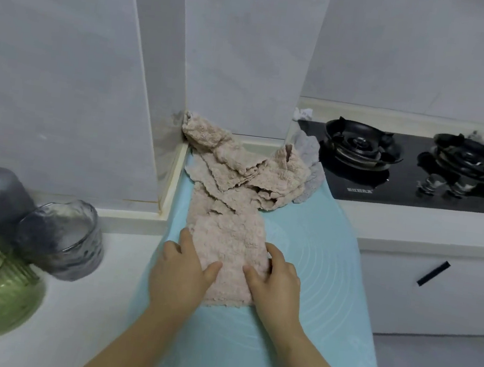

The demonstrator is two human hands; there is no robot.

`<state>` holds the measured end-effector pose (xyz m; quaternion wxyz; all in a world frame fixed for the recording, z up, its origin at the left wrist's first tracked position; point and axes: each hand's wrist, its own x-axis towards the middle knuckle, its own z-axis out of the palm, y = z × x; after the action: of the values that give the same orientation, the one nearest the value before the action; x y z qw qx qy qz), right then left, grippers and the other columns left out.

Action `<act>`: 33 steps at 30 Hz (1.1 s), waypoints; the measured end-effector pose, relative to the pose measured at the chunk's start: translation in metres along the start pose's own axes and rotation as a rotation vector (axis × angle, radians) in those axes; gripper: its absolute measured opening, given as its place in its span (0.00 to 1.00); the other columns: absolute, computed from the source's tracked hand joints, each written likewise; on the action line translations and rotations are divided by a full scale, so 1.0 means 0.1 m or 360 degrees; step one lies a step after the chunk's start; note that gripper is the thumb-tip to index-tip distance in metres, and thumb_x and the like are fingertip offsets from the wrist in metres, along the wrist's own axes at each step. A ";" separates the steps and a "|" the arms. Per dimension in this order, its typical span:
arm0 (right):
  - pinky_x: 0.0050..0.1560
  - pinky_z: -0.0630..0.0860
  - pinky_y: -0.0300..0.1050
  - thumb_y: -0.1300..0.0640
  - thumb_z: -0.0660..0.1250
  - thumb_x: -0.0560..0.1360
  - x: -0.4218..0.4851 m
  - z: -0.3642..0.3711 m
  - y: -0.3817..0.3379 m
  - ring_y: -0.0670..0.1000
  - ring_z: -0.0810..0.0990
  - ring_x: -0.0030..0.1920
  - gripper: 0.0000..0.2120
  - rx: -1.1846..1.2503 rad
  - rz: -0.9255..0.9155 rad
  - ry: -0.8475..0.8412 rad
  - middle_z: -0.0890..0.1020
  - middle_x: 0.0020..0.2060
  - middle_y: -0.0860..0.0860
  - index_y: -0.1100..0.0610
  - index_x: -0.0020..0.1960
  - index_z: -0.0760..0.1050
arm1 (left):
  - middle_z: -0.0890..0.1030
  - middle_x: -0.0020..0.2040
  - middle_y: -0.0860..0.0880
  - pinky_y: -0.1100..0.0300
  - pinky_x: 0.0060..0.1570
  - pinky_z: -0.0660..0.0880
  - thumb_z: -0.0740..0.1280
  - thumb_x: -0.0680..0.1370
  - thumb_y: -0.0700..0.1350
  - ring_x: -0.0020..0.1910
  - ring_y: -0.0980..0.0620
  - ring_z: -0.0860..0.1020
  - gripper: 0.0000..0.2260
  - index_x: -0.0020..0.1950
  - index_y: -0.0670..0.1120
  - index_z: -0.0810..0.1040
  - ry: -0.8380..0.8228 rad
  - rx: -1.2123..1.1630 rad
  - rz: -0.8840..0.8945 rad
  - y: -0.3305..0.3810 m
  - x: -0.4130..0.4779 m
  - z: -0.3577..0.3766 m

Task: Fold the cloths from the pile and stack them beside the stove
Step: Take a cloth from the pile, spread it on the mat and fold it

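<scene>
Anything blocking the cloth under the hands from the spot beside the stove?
Yes: the unfolded pile lies across the far end of the mat, against the left edge of the stove, between the pink cloth and that spot. Bare mat to its right looks free.
</scene>
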<state>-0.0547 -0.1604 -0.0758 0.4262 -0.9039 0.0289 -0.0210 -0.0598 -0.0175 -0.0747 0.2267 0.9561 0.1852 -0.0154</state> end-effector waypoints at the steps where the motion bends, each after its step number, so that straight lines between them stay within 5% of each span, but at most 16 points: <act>1: 0.59 0.71 0.48 0.53 0.67 0.74 -0.03 -0.02 -0.04 0.49 0.73 0.51 0.20 0.0045 0.0074 -0.0024 0.72 0.42 0.42 0.48 0.65 0.69 | 0.69 0.62 0.42 0.53 0.54 0.71 0.66 0.73 0.60 0.60 0.42 0.72 0.36 0.72 0.45 0.55 -0.0127 -0.0098 -0.0071 0.02 0.02 -0.07; 5: 0.44 0.74 0.35 0.59 0.68 0.73 -0.11 -0.15 -0.20 0.46 0.77 0.46 0.13 0.0405 0.0353 -0.0126 0.76 0.43 0.41 0.49 0.55 0.71 | 0.75 0.60 0.42 0.59 0.41 0.76 0.74 0.71 0.45 0.48 0.46 0.76 0.29 0.66 0.40 0.64 -0.0562 -0.0830 -0.0295 0.01 0.10 -0.36; 7: 0.38 0.73 0.33 0.61 0.68 0.73 -0.13 -0.24 -0.25 0.45 0.78 0.43 0.08 0.0655 0.0510 -0.0184 0.79 0.43 0.45 0.53 0.50 0.74 | 0.81 0.50 0.43 0.61 0.34 0.77 0.74 0.71 0.38 0.42 0.47 0.78 0.19 0.58 0.35 0.72 -0.0778 -0.1191 -0.0422 -0.02 0.11 -0.49; 10: 0.40 0.78 0.42 0.65 0.67 0.73 -0.20 -0.43 -0.26 0.52 0.82 0.45 0.06 0.1146 0.0764 -0.0231 0.83 0.46 0.55 0.60 0.50 0.76 | 0.84 0.45 0.40 0.53 0.46 0.78 0.72 0.71 0.36 0.45 0.42 0.82 0.13 0.55 0.35 0.78 -0.1018 -0.1478 -0.0500 0.05 0.12 -0.55; 15: 0.41 0.81 0.50 0.62 0.62 0.76 -0.26 -0.95 -0.09 0.56 0.83 0.46 0.10 0.1789 0.1009 -0.0275 0.84 0.48 0.56 0.58 0.56 0.74 | 0.85 0.46 0.41 0.53 0.43 0.78 0.67 0.75 0.37 0.47 0.43 0.82 0.08 0.54 0.41 0.78 -0.1296 -0.1743 -0.0409 0.64 0.04 -0.45; 23: 0.31 0.75 0.42 0.59 0.62 0.78 -0.13 -2.06 0.71 0.50 0.77 0.37 0.19 0.1601 0.1065 0.0165 0.80 0.46 0.51 0.44 0.65 0.67 | 0.82 0.52 0.42 0.52 0.39 0.81 0.62 0.78 0.34 0.48 0.43 0.81 0.12 0.60 0.44 0.75 -0.1516 -0.1722 -0.0142 2.11 -0.20 0.21; 28: 0.30 0.74 0.40 0.60 0.59 0.79 0.15 -3.02 1.36 0.49 0.77 0.38 0.20 0.1480 0.0932 0.0277 0.79 0.51 0.49 0.39 0.65 0.66 | 0.72 0.65 0.48 0.52 0.40 0.79 0.61 0.78 0.32 0.55 0.43 0.78 0.34 0.73 0.63 0.55 -0.1433 -0.1689 0.0073 3.27 -0.36 0.75; 33: 0.38 0.76 0.44 0.62 0.57 0.79 0.54 -4.01 2.09 0.51 0.79 0.48 0.18 0.1445 0.0887 0.0326 0.78 0.55 0.47 0.40 0.59 0.72 | 0.78 0.55 0.42 0.61 0.32 0.73 0.59 0.77 0.31 0.41 0.46 0.77 0.19 0.54 0.54 0.78 -0.1442 -0.1482 0.0288 4.52 -0.50 1.24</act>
<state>-0.0334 -0.6056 0.0187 0.7583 -0.5804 0.2969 -0.0057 0.0634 -0.4635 0.0130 0.6729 0.6686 -0.0223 -0.3157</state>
